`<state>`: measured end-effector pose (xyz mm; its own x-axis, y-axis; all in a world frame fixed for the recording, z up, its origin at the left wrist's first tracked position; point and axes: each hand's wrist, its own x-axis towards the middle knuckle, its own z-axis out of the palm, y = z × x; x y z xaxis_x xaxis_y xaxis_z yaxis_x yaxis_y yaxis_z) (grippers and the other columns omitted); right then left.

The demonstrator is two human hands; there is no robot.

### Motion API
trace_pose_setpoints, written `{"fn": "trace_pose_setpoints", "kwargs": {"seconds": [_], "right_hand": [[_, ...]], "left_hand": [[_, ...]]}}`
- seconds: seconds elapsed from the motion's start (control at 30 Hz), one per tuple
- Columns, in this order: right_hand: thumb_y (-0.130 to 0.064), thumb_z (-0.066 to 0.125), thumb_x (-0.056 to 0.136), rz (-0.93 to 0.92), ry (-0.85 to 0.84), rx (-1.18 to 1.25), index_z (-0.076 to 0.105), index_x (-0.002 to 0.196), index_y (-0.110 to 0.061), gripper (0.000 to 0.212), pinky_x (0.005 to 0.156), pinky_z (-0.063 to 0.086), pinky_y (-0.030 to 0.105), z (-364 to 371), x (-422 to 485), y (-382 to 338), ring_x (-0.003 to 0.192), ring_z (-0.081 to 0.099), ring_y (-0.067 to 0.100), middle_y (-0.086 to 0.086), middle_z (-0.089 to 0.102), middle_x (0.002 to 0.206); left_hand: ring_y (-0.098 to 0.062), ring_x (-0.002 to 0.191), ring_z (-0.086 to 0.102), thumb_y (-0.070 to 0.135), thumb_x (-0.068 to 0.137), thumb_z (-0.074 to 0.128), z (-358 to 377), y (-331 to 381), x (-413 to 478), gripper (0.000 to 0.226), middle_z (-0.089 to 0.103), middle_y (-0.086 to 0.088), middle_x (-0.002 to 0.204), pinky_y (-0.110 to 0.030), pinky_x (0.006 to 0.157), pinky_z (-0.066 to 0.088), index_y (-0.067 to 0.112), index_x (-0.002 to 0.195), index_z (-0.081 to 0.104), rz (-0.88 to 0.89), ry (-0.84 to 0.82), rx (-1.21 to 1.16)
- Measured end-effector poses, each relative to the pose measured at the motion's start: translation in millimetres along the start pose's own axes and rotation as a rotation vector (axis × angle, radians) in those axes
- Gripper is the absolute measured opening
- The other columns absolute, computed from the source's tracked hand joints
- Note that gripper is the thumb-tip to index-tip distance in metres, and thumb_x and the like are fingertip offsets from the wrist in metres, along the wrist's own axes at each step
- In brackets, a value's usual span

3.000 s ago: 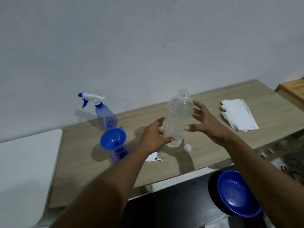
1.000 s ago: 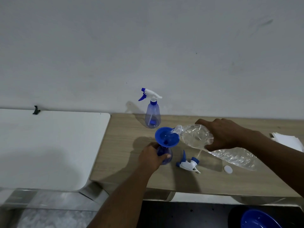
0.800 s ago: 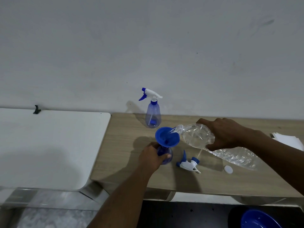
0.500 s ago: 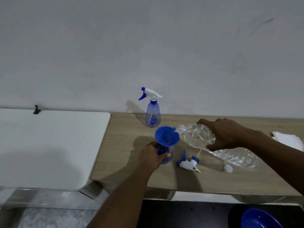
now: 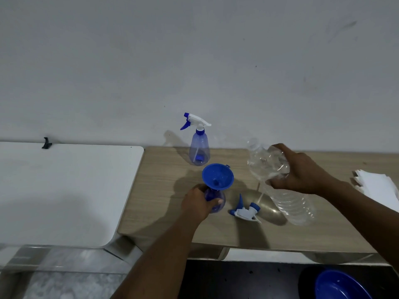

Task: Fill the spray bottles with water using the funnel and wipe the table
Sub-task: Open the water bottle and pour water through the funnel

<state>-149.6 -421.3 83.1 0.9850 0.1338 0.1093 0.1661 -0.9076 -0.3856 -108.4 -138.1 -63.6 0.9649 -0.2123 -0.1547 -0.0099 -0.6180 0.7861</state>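
My left hand grips a small blue spray bottle that stands on the wooden table with a blue funnel in its neck. My right hand holds a clear plastic water bottle, tilted with its mouth up and away from the funnel. The unscrewed spray head lies on the table between my hands. A second blue spray bottle, with its head on, stands upright near the wall.
A stack of white paper napkins lies at the table's right end. A white table adjoins on the left. A blue bowl sits on the dark floor at the lower right.
My right hand has lifted the water bottle's mouth up and to the right, off the funnel. The left hand still grips the small spray bottle.
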Motion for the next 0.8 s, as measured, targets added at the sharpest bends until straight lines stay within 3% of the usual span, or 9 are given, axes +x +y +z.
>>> {"fn": "trace_pose_setpoints", "kwargs": {"seconds": [0.17,0.3,0.47,0.6,0.73,0.8], "right_hand": [[-0.032,0.093,0.062,0.104,0.311,0.244,0.045,0.130,-0.023,0.084,0.081,0.053,0.035,21,-18,11,0.093,0.068,0.022,-0.006,0.068,0.106],[-0.034,0.093,0.063,0.201,0.488,0.330,0.042,0.134,-0.024,0.088,0.088,0.057,0.043,37,-25,17,0.102,0.068,0.022,-0.005,0.065,0.121],[-0.039,0.092,0.062,0.317,0.658,0.376,0.039,0.135,-0.020,0.092,0.089,0.056,0.042,49,-27,16,0.107,0.059,0.017,0.004,0.061,0.127],[-0.046,0.093,0.057,0.373,0.694,0.453,0.034,0.137,-0.025,0.101,0.095,0.053,0.044,57,-29,17,0.116,0.059,0.023,0.003,0.058,0.132],[-0.044,0.093,0.057,0.374,0.663,0.519,0.029,0.141,-0.029,0.107,0.088,0.048,0.021,64,-34,15,0.117,0.055,0.016,0.001,0.053,0.138],[-0.044,0.093,0.058,0.382,0.637,0.553,0.026,0.143,-0.029,0.110,0.089,0.048,0.022,70,-37,15,0.117,0.055,0.016,0.001,0.052,0.138]], "left_hand": [[-0.013,0.091,0.066,0.039,0.072,0.084,0,0,-1,0.040,0.071,0.008,0.098,-0.036,0.085,0.054,0.026,0.106,0.066,0.020,0.001,-0.009],[-0.013,0.094,0.066,0.036,0.074,0.084,0,0,-1,0.041,0.071,0.007,0.101,-0.036,0.088,0.053,0.025,0.109,0.066,0.014,-0.011,-0.027],[-0.012,0.090,0.068,0.051,0.066,0.082,2,-3,-2,0.047,0.072,0.009,0.095,-0.041,0.086,0.056,0.027,0.103,0.066,0.017,-0.002,-0.057],[-0.010,0.090,0.067,0.046,0.068,0.084,3,-2,-3,0.040,0.071,0.011,0.093,-0.042,0.087,0.055,0.031,0.099,0.064,0.014,-0.003,-0.053],[-0.014,0.093,0.068,0.056,0.063,0.083,3,-1,-3,0.047,0.071,0.010,0.097,-0.044,0.088,0.056,0.037,0.102,0.065,-0.024,-0.001,-0.072],[-0.014,0.093,0.068,0.060,0.054,0.081,7,-7,0,0.048,0.072,0.011,0.095,-0.047,0.088,0.056,0.041,0.094,0.063,-0.021,0.004,-0.131]]}}
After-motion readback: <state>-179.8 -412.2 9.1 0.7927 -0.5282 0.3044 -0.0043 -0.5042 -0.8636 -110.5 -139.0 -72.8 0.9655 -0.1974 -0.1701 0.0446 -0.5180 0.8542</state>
